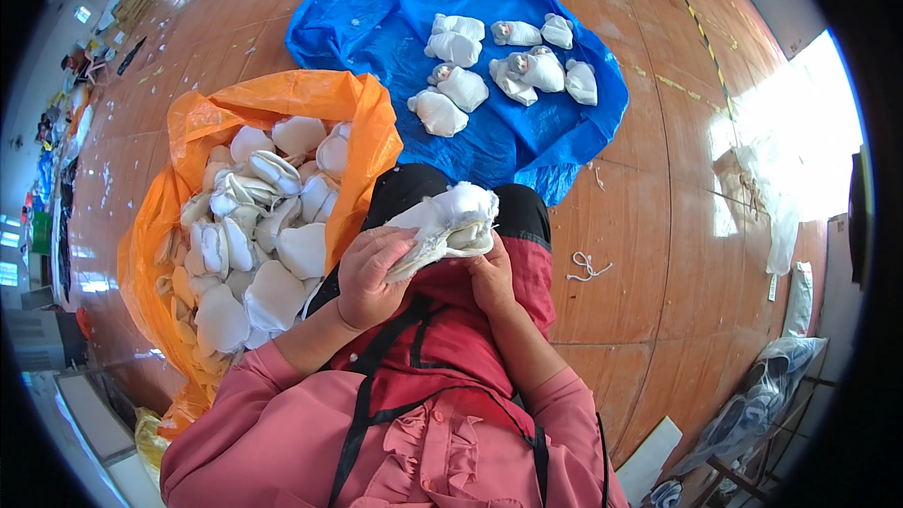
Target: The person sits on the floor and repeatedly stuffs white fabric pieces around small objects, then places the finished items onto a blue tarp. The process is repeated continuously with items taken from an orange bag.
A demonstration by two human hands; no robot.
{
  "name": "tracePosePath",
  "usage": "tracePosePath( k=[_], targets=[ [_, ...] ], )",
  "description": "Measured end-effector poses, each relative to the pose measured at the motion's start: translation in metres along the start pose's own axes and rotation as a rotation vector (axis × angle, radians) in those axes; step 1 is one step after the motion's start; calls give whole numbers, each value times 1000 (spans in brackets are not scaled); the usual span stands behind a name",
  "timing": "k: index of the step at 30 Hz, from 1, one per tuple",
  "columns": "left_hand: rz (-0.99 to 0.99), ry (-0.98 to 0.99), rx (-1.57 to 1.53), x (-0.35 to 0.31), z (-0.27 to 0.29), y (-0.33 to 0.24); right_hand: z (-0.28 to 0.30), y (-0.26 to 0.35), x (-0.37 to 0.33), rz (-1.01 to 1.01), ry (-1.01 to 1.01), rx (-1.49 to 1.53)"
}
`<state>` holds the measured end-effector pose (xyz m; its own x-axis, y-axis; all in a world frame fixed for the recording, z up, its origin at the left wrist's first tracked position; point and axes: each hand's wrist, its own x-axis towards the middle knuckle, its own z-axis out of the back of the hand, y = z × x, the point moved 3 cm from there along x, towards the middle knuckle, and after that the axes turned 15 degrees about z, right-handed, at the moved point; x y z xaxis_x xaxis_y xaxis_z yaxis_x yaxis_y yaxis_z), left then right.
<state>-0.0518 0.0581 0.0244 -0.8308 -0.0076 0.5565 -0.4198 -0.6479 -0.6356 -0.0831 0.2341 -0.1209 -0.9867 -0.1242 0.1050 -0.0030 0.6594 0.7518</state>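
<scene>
Over my lap I hold a bundle of white padded fabric pieces (444, 222), with ragged, layered edges at its right end. My left hand (372, 275) is closed on its left side, thumb on top. Lower on the right end, my right hand (491, 275) pinches the layers. Close by my left arm stands an orange woven sack (273, 92), its mouth wide, full of loose white and cream padded pieces (275, 293). Ahead of my knees, several white bundles (463, 87) lie on a blue sheet (367, 38).
Reddish-brown floor (611, 292) surrounds me, with a white string (589, 267) to my right. Clear plastic wrapping (752, 404) lies on a rack at the lower right. A white panel (649, 461) is near it. Clutter lines the far left wall.
</scene>
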Motion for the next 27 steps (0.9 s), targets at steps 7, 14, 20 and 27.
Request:
tracePosePath(
  k=[7, 14, 20, 27],
  targets=[
    [361, -21, -32, -15, -1, 13, -2, 3, 1, -15, 0, -27],
    [1340, -121, -1169, -18, -13, 68, -6, 8, 5, -37, -91, 122],
    [1646, -89, -1495, -35, -24, 83, -4, 8, 4, -37, -4, 132],
    [1714, -66, -1426, -31, -27, 73, -2, 8, 3, -31, 18, 135]
  ],
)
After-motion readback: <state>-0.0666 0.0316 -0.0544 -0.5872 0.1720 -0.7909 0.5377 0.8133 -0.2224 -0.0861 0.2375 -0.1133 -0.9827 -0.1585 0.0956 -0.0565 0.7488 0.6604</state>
